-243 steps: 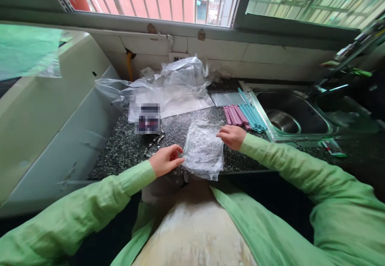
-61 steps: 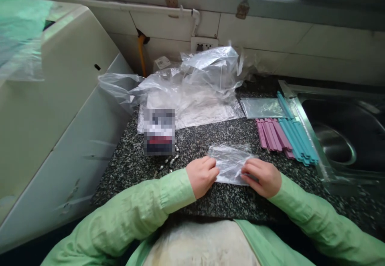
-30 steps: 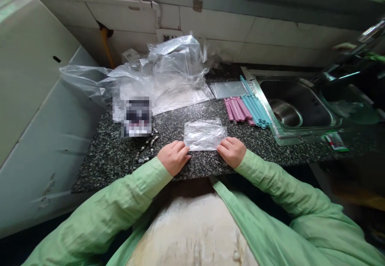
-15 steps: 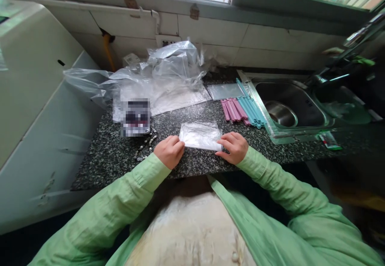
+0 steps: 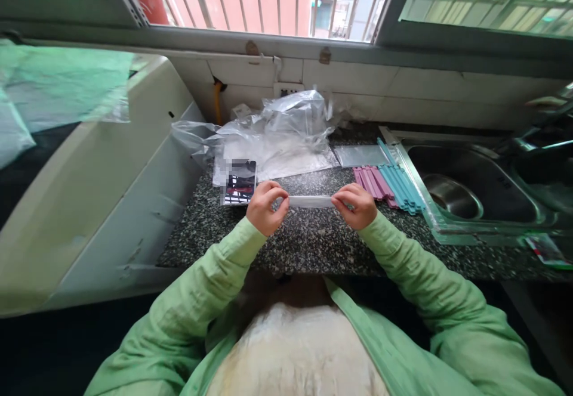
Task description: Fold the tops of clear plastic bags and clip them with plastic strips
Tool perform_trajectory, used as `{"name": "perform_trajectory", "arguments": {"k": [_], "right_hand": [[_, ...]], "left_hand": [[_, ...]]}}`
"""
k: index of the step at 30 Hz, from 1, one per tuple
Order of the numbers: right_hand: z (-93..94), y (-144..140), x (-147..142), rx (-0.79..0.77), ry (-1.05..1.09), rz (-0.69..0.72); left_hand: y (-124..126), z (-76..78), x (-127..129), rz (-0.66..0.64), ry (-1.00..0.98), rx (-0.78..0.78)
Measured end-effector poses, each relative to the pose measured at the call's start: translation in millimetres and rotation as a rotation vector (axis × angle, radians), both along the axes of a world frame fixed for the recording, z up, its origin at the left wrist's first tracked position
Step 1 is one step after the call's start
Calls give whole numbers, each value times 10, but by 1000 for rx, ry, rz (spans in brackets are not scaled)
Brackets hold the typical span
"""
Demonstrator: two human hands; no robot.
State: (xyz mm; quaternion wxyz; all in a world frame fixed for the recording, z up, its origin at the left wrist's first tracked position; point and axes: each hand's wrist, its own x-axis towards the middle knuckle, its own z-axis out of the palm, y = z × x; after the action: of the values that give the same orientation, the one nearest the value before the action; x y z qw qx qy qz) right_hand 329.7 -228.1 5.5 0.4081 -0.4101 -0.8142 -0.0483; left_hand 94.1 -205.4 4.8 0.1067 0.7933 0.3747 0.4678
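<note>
A clear plastic bag, now a narrow folded strip, stretches level between my two hands above the speckled counter. My left hand is closed in a pinch on its left end. At the opposite end, the thumb and fingers of my right hand pinch it too. Beside my left hand lies a dark phone-like item, partly blurred out. Pink strips and teal strips, likely bag clips, lie in rows just beyond my right hand.
Crumpled clear plastic sheeting covers the back of the counter. A flat clear bag lies near the clips. To the right is a metal sink with a bowl; a small packet rests by its front edge. A white appliance borders the left.
The plastic bag went from lying spread on the counter to a thin strip held between both hands. My hands have moved toward the back of the counter, and the view has tilted up.
</note>
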Motion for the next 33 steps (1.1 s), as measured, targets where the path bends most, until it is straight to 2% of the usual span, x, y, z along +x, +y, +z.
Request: {"name": "perform_trajectory", "arguments": {"k": [3,7,11,17,23,33], "right_hand": [[47,204,2,-117,166,20],[11,354,59,-263,344,-63],[-57,377,107,-342,419,-124],[-33,348,105,-385,374,-88],[14,346,119,-359,363,-116],[40,364,211,-398,322,-88]], "left_hand": [[208,56,96,-14,-160,-118],[448,57,279,-87,-421,-394],[504,8,384,-149,-587,-539],[416,-33,318,-136,-613,-504],[378,-8,283,-109,-554,-430],[375,12,263,-97,-603,-388]]}}
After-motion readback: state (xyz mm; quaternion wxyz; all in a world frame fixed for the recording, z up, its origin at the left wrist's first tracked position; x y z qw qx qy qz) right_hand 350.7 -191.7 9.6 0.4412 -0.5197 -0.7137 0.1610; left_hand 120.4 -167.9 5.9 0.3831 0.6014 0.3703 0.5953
